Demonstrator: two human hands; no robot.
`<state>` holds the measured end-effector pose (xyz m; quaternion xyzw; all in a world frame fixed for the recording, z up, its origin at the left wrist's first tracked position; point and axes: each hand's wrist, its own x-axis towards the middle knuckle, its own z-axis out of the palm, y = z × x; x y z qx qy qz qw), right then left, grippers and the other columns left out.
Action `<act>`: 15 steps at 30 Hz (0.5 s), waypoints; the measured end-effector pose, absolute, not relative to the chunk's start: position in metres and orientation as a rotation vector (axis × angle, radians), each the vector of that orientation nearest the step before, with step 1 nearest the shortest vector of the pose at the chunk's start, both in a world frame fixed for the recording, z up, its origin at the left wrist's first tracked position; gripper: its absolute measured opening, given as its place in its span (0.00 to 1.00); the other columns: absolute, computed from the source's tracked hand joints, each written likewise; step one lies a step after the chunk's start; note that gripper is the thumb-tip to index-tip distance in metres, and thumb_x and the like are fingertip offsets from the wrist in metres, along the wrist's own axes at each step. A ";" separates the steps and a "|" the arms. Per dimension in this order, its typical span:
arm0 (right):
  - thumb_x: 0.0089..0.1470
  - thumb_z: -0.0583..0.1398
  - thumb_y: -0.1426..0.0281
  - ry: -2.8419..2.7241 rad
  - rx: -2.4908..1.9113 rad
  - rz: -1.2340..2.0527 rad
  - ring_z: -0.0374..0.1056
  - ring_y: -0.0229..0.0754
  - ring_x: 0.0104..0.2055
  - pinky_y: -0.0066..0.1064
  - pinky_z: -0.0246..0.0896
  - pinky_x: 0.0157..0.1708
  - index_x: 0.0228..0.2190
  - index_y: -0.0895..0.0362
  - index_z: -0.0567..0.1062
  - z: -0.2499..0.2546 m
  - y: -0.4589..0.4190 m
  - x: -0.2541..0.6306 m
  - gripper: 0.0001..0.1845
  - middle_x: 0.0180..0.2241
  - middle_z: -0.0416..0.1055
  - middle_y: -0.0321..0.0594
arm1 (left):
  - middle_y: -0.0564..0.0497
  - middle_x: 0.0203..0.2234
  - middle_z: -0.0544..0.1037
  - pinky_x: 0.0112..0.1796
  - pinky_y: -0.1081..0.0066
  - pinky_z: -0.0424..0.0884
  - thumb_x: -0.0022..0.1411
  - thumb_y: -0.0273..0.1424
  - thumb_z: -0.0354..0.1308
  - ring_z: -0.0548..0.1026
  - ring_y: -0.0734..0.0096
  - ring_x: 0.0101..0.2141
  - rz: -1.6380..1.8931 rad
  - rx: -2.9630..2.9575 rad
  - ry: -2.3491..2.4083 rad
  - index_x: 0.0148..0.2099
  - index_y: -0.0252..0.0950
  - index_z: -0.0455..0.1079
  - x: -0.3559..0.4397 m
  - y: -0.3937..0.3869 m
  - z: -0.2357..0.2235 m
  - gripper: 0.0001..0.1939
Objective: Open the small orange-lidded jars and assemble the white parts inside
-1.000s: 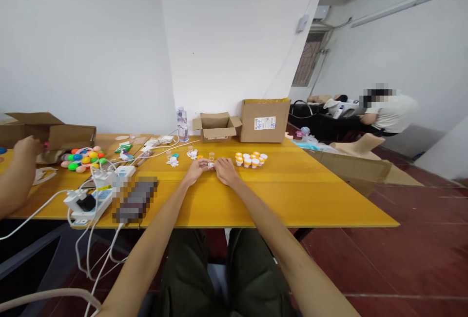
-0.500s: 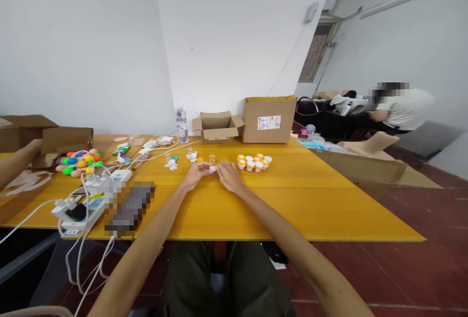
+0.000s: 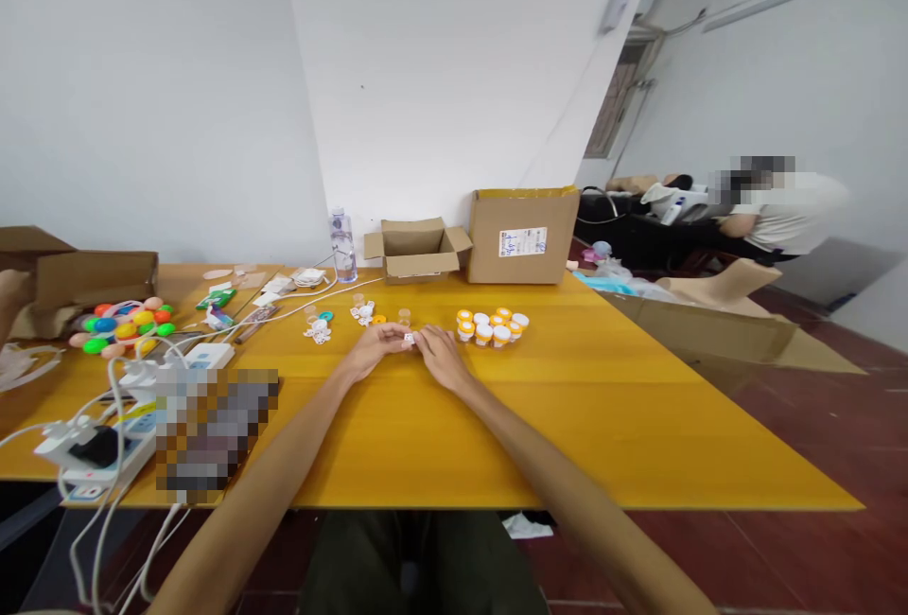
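Observation:
A small white piece with dark marks [image 3: 409, 339] is pinched between the fingertips of my left hand [image 3: 370, 350] and my right hand [image 3: 441, 355], just above the table. Both hands are closed on it, and its exact kind is too small to make out. Right behind them stands a small clear cup [image 3: 404, 315], with an orange ring-shaped lid [image 3: 379, 320] beside it. Farther left lie a pile of little white pieces [image 3: 364, 314], a teal lid [image 3: 325, 317] and a second white pile [image 3: 319, 332]. Several small tubs with orange and white lids [image 3: 500, 335] stand to the right of my right hand.
At the back are an open cardboard box [image 3: 422, 265], a larger carton [image 3: 521, 260] and a water bottle [image 3: 343, 251]. Leftward lie a power strip [image 3: 134, 445] with cables, a blurred-out phone [image 3: 223, 430] and coloured balls [image 3: 124, 326]. Another person [image 3: 794, 208] sits far right.
The view has tilted and shifted slightly, so the table sits differently in it. My hands stay together on the white piece. The other person's arm at far left has drawn back toward the edge.

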<state>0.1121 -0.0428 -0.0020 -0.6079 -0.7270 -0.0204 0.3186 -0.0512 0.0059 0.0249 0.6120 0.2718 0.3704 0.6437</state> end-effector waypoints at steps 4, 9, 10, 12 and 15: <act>0.71 0.45 0.65 -1.920 -1.563 -0.023 0.67 0.42 0.40 0.32 0.54 0.42 0.31 0.53 0.73 -0.003 -0.044 0.113 0.22 0.33 0.73 0.38 | 0.50 0.31 0.84 0.49 0.64 0.73 0.39 0.36 0.77 0.80 0.67 0.36 0.856 1.381 0.624 0.34 0.36 0.79 -0.052 0.003 0.024 0.19; 0.72 0.44 0.65 -1.914 -1.531 -0.025 0.67 0.41 0.38 0.32 0.53 0.40 0.29 0.53 0.73 -0.006 -0.045 0.114 0.24 0.32 0.72 0.37 | 0.47 0.35 0.85 0.49 0.62 0.73 0.41 0.38 0.77 0.81 0.64 0.38 0.843 1.396 0.645 0.35 0.36 0.79 -0.053 0.002 0.021 0.19; 0.72 0.44 0.65 -1.912 -1.520 -0.032 0.67 0.41 0.38 0.32 0.53 0.40 0.29 0.53 0.73 -0.008 -0.045 0.114 0.25 0.31 0.72 0.37 | 0.47 0.34 0.85 0.49 0.62 0.73 0.41 0.38 0.77 0.81 0.63 0.38 0.842 1.399 0.648 0.35 0.36 0.79 -0.053 0.002 0.020 0.19; 0.72 0.44 0.65 -1.911 -1.497 -0.037 0.67 0.41 0.36 0.32 0.53 0.40 0.28 0.53 0.73 -0.010 -0.045 0.115 0.25 0.30 0.72 0.36 | 0.47 0.34 0.85 0.49 0.62 0.73 0.41 0.38 0.77 0.81 0.63 0.37 0.839 1.401 0.652 0.35 0.36 0.79 -0.053 0.001 0.020 0.19; 0.72 0.43 0.64 -1.906 -1.468 -0.005 0.67 0.42 0.36 0.33 0.54 0.39 0.27 0.53 0.73 -0.012 -0.046 0.116 0.26 0.29 0.72 0.36 | 0.48 0.33 0.85 0.48 0.63 0.74 0.41 0.38 0.77 0.81 0.63 0.37 0.836 1.397 0.646 0.35 0.37 0.79 -0.053 0.000 0.020 0.19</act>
